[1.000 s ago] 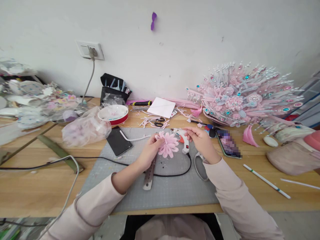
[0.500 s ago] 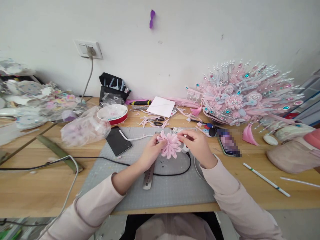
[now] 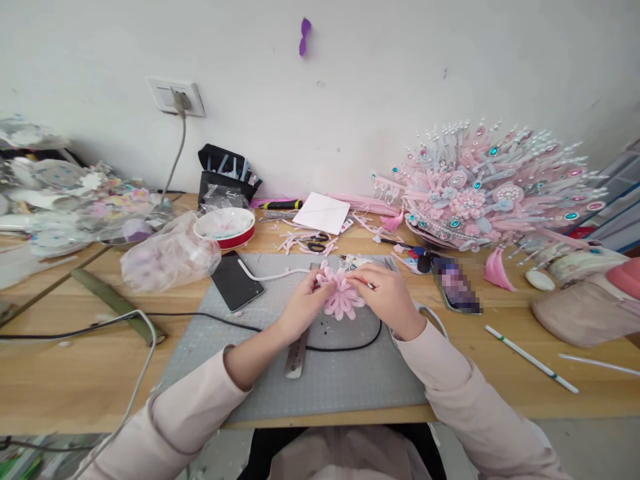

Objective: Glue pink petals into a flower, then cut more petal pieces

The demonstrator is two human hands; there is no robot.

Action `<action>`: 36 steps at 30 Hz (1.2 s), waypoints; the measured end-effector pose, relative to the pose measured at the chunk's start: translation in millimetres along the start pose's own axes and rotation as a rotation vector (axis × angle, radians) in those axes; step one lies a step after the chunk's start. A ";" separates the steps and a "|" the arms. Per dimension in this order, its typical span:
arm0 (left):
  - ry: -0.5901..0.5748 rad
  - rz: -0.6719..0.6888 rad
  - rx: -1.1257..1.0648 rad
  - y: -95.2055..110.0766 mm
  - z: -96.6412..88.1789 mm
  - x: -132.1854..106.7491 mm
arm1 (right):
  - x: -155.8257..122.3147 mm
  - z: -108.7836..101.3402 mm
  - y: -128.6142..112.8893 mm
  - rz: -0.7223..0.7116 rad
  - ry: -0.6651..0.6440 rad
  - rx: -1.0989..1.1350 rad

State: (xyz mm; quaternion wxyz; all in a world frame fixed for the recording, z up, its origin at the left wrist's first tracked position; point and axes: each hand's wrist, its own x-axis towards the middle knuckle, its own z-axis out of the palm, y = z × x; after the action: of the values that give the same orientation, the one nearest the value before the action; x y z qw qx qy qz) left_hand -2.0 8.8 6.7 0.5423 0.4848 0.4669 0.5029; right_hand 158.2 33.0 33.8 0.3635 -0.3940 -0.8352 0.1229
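A pink fabric flower (image 3: 343,297) with many looped petals is held above the grey cutting mat (image 3: 310,373). My left hand (image 3: 300,308) grips its left side with pinched fingers. My right hand (image 3: 383,293) has its fingers pressed together on the flower's upper right edge. Both sleeves are pale pink. A metal ruler (image 3: 296,350) lies on the mat under my left wrist. The black cord (image 3: 345,347) curves over the mat below the flower.
A black phone (image 3: 237,281) lies at the mat's left corner, a second phone (image 3: 455,285) to the right. A red-rimmed tape roll (image 3: 225,228), a plastic bag (image 3: 167,257), scissors (image 3: 315,245) and a large pink jewelled headdress (image 3: 480,190) stand behind. White sticks (image 3: 533,360) lie right.
My right hand has moved left from beside the glue gun onto the flower, now covering the gun. The flower has shifted slightly right and my left hand has kept its hold.
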 end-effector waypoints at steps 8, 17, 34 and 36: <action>0.002 0.014 0.017 -2.2 0.2 1.1 | -1.3 5.0 0.3 -0.014 0.006 -0.083; -0.005 0.012 0.038 -0.9 1.6 1.5 | -1.7 10.5 0.0 -0.007 0.002 -0.121; -0.026 0.020 0.093 -2.9 1.0 0.7 | -1.3 16.5 0.5 0.049 0.024 -0.097; -0.023 0.021 0.093 -3.3 0.9 0.8 | -1.4 16.7 0.0 0.056 0.031 -0.095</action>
State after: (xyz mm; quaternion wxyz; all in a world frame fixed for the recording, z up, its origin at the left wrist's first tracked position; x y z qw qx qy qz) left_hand -0.8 9.4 3.5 0.5192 0.5199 0.4785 0.4808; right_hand 147.0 33.3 21.3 0.3535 -0.4360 -0.8230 0.0874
